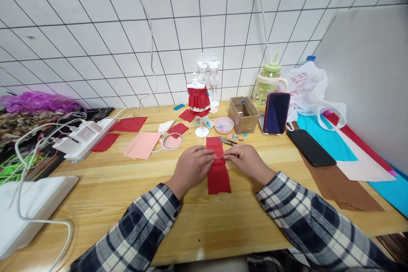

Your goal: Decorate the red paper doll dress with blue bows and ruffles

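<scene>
A red fabric strip (219,178) lies lengthwise on the table in front of me. Across it, a thin pale strand (219,157) runs between my two hands. My left hand (194,163) pinches its left end, fingers closed. On the other side, my right hand (245,159) has thumb and forefinger pressed together at the right end. Whether the strand is thread or cord is too small to tell. Just beyond my right hand lie small thread snips (228,141). Behind the strip stands a mini dress form (202,131) wearing a red ruffled dress (199,98).
Embroidery hoops (173,141) and peach fabric (143,144) lie to the left, near a power strip (92,136). Behind are a pink bead dish (224,125), a cardboard box (245,114) and a propped phone (276,112). A black phone (310,148) rests on brown fabric (344,187).
</scene>
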`<action>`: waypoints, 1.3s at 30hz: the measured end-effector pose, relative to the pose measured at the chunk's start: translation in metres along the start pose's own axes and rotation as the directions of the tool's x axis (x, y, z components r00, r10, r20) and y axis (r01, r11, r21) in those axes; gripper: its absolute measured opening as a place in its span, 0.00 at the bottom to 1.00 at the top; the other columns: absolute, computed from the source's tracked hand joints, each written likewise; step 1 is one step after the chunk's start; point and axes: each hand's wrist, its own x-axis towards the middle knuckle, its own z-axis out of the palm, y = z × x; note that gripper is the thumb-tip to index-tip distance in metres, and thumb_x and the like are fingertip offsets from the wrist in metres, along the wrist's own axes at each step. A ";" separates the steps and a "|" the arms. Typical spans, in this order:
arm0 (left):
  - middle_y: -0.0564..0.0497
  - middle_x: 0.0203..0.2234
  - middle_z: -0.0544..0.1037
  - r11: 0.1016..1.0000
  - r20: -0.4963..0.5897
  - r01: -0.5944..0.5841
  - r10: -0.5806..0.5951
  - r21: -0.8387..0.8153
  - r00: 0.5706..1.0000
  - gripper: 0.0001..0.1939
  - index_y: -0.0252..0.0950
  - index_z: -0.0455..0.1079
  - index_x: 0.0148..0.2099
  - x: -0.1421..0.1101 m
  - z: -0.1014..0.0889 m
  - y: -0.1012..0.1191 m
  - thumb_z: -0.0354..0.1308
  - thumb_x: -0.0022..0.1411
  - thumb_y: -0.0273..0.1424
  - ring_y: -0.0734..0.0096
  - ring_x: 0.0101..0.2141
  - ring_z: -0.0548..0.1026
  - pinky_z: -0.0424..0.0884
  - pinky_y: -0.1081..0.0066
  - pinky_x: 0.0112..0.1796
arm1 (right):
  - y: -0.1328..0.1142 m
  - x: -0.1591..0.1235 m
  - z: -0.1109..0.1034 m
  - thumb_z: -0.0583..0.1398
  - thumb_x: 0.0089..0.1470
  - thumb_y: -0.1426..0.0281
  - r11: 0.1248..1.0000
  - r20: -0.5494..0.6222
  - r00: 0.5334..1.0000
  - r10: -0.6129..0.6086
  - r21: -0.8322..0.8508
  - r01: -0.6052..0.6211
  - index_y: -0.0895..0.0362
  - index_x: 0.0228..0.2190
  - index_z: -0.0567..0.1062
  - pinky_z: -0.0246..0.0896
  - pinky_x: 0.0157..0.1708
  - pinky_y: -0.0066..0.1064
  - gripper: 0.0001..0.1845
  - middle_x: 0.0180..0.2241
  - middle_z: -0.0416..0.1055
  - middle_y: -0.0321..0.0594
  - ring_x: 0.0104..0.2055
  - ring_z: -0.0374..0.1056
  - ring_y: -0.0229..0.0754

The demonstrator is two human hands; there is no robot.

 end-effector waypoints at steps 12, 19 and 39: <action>0.41 0.58 0.68 0.908 0.265 -0.225 0.133 0.353 0.955 0.10 0.37 0.70 0.42 0.019 0.039 0.033 0.56 0.60 0.36 0.46 0.59 0.58 0.49 0.48 0.54 | 0.037 -0.004 -0.027 0.58 0.54 0.68 0.877 0.110 0.970 0.215 -0.460 -0.142 0.49 0.31 0.81 0.58 0.32 0.29 0.10 0.33 0.79 0.37 0.38 0.72 0.43; 0.37 0.51 0.73 0.915 0.290 -0.206 0.105 0.347 0.951 0.18 0.35 0.69 0.50 0.029 0.063 0.023 0.55 0.60 0.39 0.43 0.55 0.61 0.47 0.47 0.53 | 0.031 -0.003 -0.025 0.58 0.55 0.66 0.856 0.090 0.965 0.247 -0.487 -0.174 0.48 0.31 0.81 0.55 0.28 0.29 0.10 0.32 0.79 0.36 0.35 0.72 0.42; 0.44 0.47 0.74 0.938 0.231 -0.114 0.037 0.327 0.972 0.15 0.41 0.70 0.50 0.018 0.020 0.011 0.55 0.61 0.34 0.55 0.50 0.66 0.54 0.55 0.52 | 0.019 -0.006 -0.009 0.55 0.60 0.68 0.937 -0.021 1.000 -0.002 -0.349 -0.005 0.53 0.38 0.77 0.59 0.41 0.32 0.11 0.37 0.74 0.41 0.41 0.67 0.42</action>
